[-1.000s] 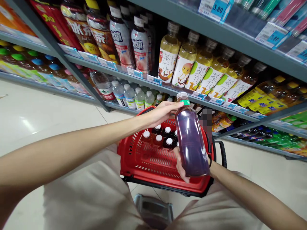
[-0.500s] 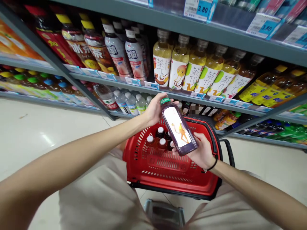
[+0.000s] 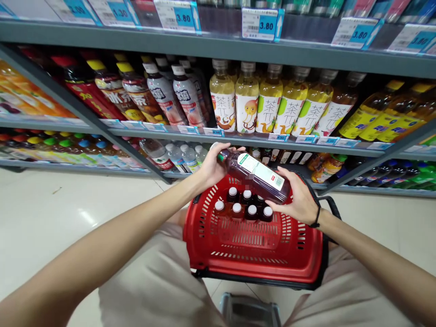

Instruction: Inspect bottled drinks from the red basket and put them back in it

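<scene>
A dark purple drink bottle [image 3: 235, 164] with a green cap is held tilted between both my hands, its printed white-and-green label facing up. My left hand [image 3: 215, 164] is closed around the cap and neck end. At the base end, my right hand [image 3: 298, 195] grips the bottle with thumb and fingers on either side. Below it stands a red shopping basket [image 3: 252, 265], with several small white-capped bottles [image 3: 236, 209] upright in its far part. The held bottle hides some of the basket's back rim.
Ahead are grey shelves [image 3: 190, 43] with price tags. Tea bottles [image 3: 247, 102] and peach drink bottles [image 3: 163, 100] line the middle shelf; water bottles [image 3: 175, 156] stand lower. Between my knees is a small grey stool [image 3: 250, 311]. The basket's black handle [image 3: 332, 206] sticks out right.
The bottle has been rolled from its camel picture to the printed label and lies closer to level. My right hand has shifted to its base end. The view has moved slightly.
</scene>
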### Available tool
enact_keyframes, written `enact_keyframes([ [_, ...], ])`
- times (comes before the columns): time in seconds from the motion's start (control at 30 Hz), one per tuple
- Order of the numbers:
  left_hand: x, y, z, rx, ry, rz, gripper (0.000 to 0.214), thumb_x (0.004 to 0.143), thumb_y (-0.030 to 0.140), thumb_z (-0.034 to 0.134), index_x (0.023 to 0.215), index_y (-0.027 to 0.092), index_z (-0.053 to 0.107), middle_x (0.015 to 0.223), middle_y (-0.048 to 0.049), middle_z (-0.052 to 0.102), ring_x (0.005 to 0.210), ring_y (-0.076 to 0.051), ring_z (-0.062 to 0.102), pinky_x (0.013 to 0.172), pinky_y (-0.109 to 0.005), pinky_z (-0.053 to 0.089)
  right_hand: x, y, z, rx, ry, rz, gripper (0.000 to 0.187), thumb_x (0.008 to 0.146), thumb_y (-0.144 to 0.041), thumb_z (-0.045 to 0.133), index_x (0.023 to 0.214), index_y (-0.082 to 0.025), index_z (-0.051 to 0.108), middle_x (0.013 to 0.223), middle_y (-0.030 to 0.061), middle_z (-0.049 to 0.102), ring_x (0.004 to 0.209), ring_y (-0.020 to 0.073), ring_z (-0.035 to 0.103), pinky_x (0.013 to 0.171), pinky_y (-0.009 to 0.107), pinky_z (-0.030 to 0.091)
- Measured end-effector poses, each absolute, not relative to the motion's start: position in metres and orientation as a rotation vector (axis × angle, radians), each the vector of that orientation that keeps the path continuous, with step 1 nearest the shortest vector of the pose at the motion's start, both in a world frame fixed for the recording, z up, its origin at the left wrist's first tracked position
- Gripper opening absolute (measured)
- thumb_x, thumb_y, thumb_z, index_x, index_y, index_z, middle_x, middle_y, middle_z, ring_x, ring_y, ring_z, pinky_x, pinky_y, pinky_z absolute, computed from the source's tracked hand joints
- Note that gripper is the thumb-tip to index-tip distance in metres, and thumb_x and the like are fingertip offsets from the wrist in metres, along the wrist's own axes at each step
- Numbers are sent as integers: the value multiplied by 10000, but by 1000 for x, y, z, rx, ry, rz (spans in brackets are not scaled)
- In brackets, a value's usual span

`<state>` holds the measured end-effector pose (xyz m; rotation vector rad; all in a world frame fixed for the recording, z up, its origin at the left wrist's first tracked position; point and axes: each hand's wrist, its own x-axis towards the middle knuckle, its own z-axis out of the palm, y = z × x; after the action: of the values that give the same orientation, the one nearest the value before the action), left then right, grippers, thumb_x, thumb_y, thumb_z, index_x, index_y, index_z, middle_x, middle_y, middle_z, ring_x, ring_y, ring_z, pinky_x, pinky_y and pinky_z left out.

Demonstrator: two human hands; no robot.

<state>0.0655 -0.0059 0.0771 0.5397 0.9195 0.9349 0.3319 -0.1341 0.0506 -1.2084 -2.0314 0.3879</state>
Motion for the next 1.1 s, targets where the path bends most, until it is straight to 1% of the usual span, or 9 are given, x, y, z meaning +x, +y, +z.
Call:
enact_keyframes([
  [0.2,70,-5,81,543,863,968,120,778,300,742,784,202,672,1129,-49,807,1146,-212,729,977,-295,575,352,-118,51,-1035,-2266,-117,815,940,-463,764,1597,-173,377,1402,231,621,1224,364,656,976,511,597],
  [0.33,71,-5,81,536,804,968,120,776,282,751,796,185,683,1182,-62,797,1170,-200,721,1000,-273,565,355,-117,53,-1016,-2292,-175,787,970,-461,735,1607,-184,363,1436,240,599,1263,368,641,996,515,591],
  [0.5,70,-3,79,517,866,955,174,803,316,769,829,159,699,1035,-83,809,1033,-216,760,900,-295,603,342,-131,56,-1199,-2094,218,822,899,-416,805,1577,-224,380,1434,181,618,1281,341,642,1052,519,574],
  [0.67,71,-6,86,516,963,940,176,837,327,757,825,169,680,986,-76,803,963,-242,768,883,-369,624,325,-145,58,-1353,-1707,867,882,776,-410,903,1513,-285,435,1375,104,675,1242,309,679,1060,485,571],
  [0.73,71,-7,89,522,980,945,178,849,330,749,817,172,673,994,-75,801,971,-243,764,896,-376,623,322,-146,60,-1316,-1497,1134,859,786,-433,897,1500,-287,440,1321,94,706,1187,289,708,1003,444,599],
  [0.8,72,-7,88,529,975,953,187,869,350,740,840,173,685,997,-72,800,987,-244,757,923,-382,617,319,-144,61,-1258,-1284,1303,758,806,-454,875,1439,-274,498,1304,93,717,1153,275,721,952,409,618],
  [0.9,72,-4,80,554,968,963,233,889,409,738,894,179,704,939,-53,791,963,-247,748,968,-402,601,317,-139,62,-1218,-999,1422,562,820,-485,843,1284,-260,622,1266,68,728,1056,245,735,813,343,639],
  [0.97,73,-2,73,593,959,966,275,888,458,751,931,190,708,898,-41,780,954,-255,743,987,-419,591,316,-137,62,-1203,-843,1490,490,829,-505,820,1226,-261,667,1217,45,735,944,219,734,688,306,629],
  [1.1,76,-6,63,736,928,909,416,890,587,731,1055,206,711,1029,-73,785,1054,-295,726,989,-458,586,316,-140,67,-1204,-594,1652,382,862,-508,748,1090,-206,696,981,49,751,723,201,687,530,299,587],
])
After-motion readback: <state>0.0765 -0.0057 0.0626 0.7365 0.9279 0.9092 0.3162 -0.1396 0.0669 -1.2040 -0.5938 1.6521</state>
